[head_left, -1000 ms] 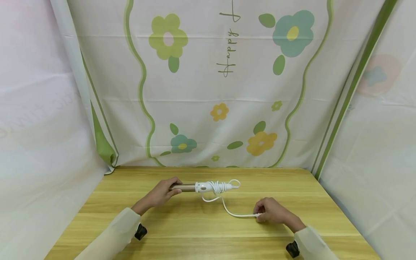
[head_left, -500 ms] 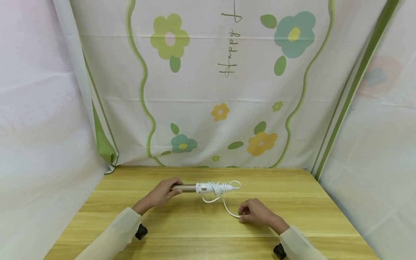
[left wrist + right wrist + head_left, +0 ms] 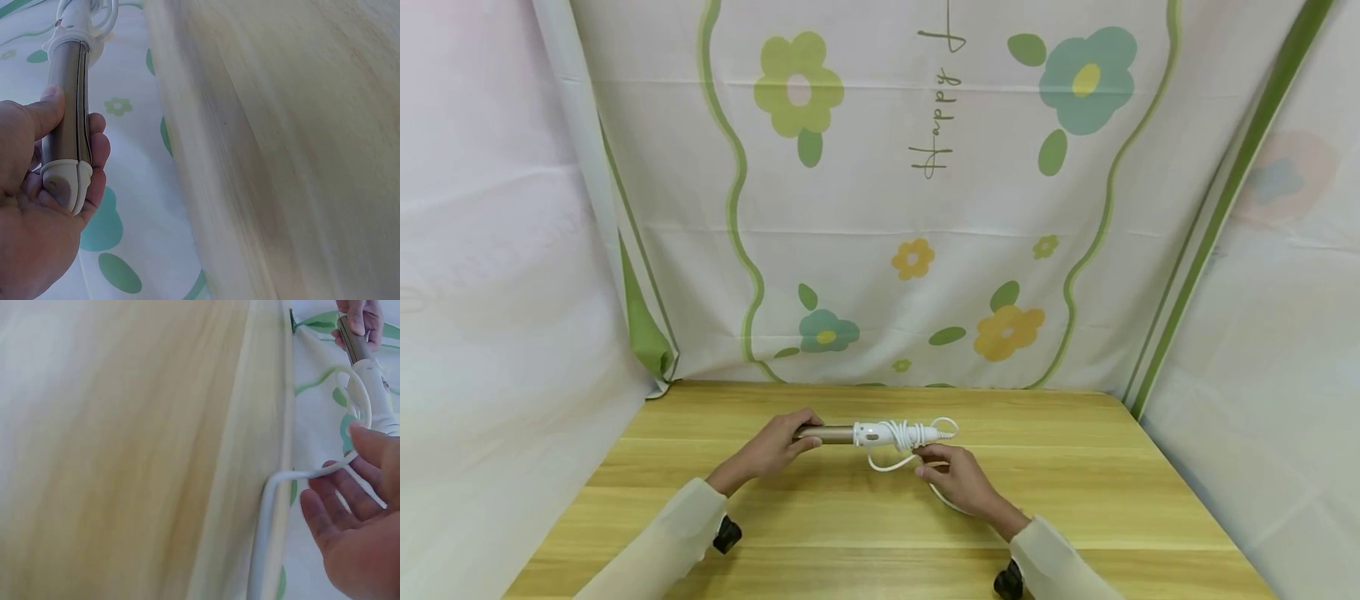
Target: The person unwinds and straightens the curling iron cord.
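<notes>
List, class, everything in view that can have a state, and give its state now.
Hair styling iron: held roughly level in the head view, its halves closed; whether it is switched on cannot be told.
White cord: partly wound round the iron, partly loose.
Left hand: grips one end of the iron.
Right hand: cord lies across its fingers.
Curtain: hanging, lightly creased.

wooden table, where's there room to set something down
Bare: the near stretch of wooden table between left sleeve and right sleeve, and from right sleeve to right edge. Crowded: farther back, where left grip, right grip, curling iron and looped white cord cluster.
</notes>
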Tool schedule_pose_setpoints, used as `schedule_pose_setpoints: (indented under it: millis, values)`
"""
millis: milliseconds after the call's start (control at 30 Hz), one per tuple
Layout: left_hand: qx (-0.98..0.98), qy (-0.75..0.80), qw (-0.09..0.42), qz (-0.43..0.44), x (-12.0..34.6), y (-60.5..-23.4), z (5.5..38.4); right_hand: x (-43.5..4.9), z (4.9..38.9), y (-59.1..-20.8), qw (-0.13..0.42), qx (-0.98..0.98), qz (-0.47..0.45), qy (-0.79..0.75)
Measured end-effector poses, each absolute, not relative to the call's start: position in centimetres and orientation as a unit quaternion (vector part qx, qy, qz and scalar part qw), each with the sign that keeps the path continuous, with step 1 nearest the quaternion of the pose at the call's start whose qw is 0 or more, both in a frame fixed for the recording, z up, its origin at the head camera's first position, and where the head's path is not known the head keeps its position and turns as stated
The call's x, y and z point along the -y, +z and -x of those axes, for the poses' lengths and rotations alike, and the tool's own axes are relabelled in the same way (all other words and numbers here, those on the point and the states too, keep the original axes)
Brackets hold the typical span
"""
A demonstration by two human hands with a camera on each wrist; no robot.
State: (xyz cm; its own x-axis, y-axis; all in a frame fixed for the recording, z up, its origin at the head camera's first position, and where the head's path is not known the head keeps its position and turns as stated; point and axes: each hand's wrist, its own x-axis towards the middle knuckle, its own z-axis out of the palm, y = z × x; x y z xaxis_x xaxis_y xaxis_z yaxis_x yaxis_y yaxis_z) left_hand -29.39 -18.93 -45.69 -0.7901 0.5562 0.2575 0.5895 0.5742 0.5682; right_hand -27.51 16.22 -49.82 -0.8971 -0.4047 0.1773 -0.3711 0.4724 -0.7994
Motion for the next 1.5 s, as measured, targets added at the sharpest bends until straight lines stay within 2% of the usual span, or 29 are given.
schedule_pose_setpoints:
  millis: [300, 633, 833, 1067, 1500]
  values:
    - [0.889, -0.325, 0.027, 0.322, 18.9, -45.4, 29.3, -16.3, 27.8, -49.6, 0.022, -0.833, 0.204, -0.514]
    - [0.878, -0.336, 0.046, 0.338, 19.1, -44.9, 29.7, -18.4, 28.9, -48.9, 0.031, -0.873, 0.223, -0.433]
    - [0.878, -0.342, 0.026, 0.333, 19.1, -44.6, 29.7, -19.7, 29.8, -47.9, 0.052, -0.884, 0.218, -0.41]
    - [0.875, -0.351, 0.018, 0.332, 18.9, -44.5, 29.6, -20.9, 30.7, -46.4, 0.05, -0.887, 0.193, -0.416]
    - [0.871, -0.356, -0.032, 0.337, 19.1, -44.7, 29.4, -22.6, 31.4, -44.1, -0.002, -0.866, 0.14, -0.48]
